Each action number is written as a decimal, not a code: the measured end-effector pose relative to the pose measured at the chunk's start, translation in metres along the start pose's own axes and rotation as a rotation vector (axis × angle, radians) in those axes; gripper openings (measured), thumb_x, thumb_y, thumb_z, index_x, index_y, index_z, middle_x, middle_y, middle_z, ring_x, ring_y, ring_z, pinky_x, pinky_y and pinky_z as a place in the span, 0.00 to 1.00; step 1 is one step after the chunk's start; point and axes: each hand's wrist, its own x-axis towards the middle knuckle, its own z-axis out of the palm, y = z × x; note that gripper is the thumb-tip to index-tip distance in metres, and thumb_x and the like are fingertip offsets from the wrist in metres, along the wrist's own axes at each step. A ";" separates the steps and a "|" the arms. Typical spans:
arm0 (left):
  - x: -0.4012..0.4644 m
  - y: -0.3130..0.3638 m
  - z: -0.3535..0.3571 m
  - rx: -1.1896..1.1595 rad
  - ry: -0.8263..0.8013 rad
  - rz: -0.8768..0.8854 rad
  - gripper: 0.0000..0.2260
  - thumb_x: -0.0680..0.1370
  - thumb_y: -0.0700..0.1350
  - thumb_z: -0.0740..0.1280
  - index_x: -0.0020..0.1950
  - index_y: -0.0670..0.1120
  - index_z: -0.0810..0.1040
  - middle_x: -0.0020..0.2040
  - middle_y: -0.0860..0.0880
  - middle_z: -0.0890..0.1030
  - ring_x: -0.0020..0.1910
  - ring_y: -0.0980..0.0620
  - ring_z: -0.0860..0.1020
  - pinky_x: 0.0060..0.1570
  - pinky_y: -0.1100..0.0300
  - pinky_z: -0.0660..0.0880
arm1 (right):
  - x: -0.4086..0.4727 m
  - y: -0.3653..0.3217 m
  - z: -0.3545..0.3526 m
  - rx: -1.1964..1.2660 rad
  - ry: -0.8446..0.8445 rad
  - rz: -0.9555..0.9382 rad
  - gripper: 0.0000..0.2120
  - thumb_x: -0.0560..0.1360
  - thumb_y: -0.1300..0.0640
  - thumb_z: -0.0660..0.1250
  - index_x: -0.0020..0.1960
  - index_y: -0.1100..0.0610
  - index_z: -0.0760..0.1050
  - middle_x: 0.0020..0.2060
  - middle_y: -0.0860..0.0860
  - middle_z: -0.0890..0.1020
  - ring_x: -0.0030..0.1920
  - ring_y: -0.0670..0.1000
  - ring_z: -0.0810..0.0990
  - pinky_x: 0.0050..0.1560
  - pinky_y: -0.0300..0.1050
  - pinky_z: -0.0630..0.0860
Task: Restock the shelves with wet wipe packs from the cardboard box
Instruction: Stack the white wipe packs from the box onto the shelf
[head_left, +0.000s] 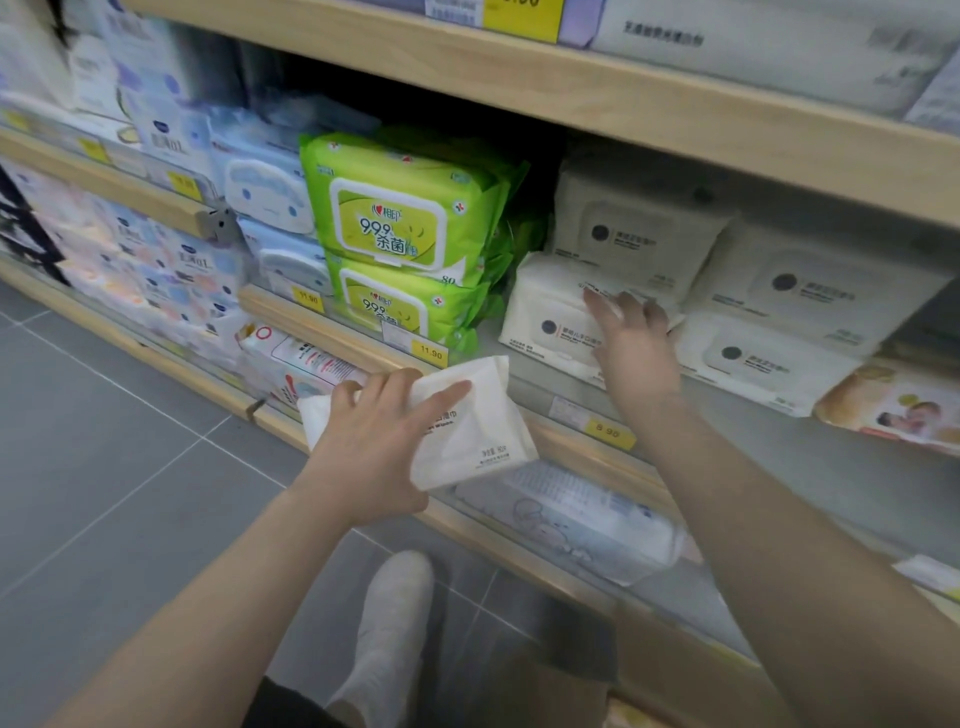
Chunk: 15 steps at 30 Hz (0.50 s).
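Observation:
My left hand (384, 441) grips a white wet wipe pack (470, 421) in front of the middle shelf's wooden edge (582, 441). My right hand (631, 343) reaches onto that shelf, fingers spread and touching the front face of a cream wipe pack (550, 317) standing there. More cream packs (639, 228) are stacked behind and to its right. A corner of the cardboard box (582, 670) shows at the bottom, by my foot.
Green wipe packs (400, 213) are stacked left of the cream ones, with pale blue packs (265, 192) further left. Yellow price tags line the shelf edges. A lower shelf holds more packs (571, 514). Grey tiled floor (130, 467) lies at left; my white shoe (389, 623) stands below.

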 end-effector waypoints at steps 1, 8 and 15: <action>0.000 0.001 0.001 0.003 -0.001 0.002 0.51 0.50 0.54 0.75 0.71 0.58 0.60 0.59 0.43 0.72 0.54 0.41 0.72 0.50 0.44 0.67 | 0.005 0.000 0.004 0.002 0.005 0.014 0.36 0.74 0.69 0.64 0.75 0.47 0.55 0.71 0.58 0.63 0.70 0.65 0.59 0.57 0.59 0.73; 0.001 0.003 0.001 0.012 -0.003 0.023 0.50 0.50 0.54 0.74 0.71 0.58 0.61 0.58 0.44 0.72 0.54 0.42 0.72 0.50 0.45 0.68 | 0.007 0.001 0.007 -0.061 -0.015 0.023 0.36 0.75 0.64 0.64 0.75 0.45 0.52 0.73 0.56 0.60 0.72 0.64 0.56 0.64 0.67 0.66; 0.002 0.028 -0.009 -0.029 0.021 0.110 0.49 0.50 0.53 0.74 0.71 0.57 0.61 0.57 0.44 0.72 0.55 0.41 0.71 0.50 0.45 0.67 | -0.068 -0.005 -0.039 0.452 -0.037 -0.053 0.30 0.76 0.44 0.64 0.75 0.49 0.59 0.72 0.52 0.66 0.71 0.53 0.63 0.69 0.49 0.60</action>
